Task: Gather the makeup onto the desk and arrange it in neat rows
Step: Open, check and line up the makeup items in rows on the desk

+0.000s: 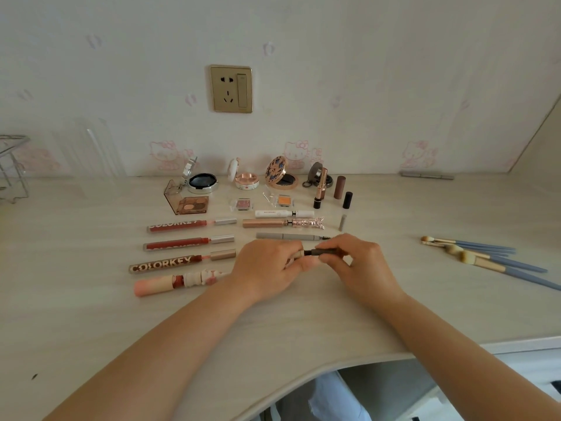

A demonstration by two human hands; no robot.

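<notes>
Both forearms reaching in over the pale desk (91, 344). Left hand (267, 268) and right hand (361, 265) curled together, pinching a slim dark pencil (323, 252) between them, just above the desktop. Directly beyond the knuckles, a grey pen (285, 236), a rose-gold tube (282, 223), a white tube (283, 213). Left of the hands, four lip glosses (188, 243) in a column. Against the wall, four open compacts (239, 177). Far right, well apart, five blue-handled brushes (485, 253) heaped loosely.
</notes>
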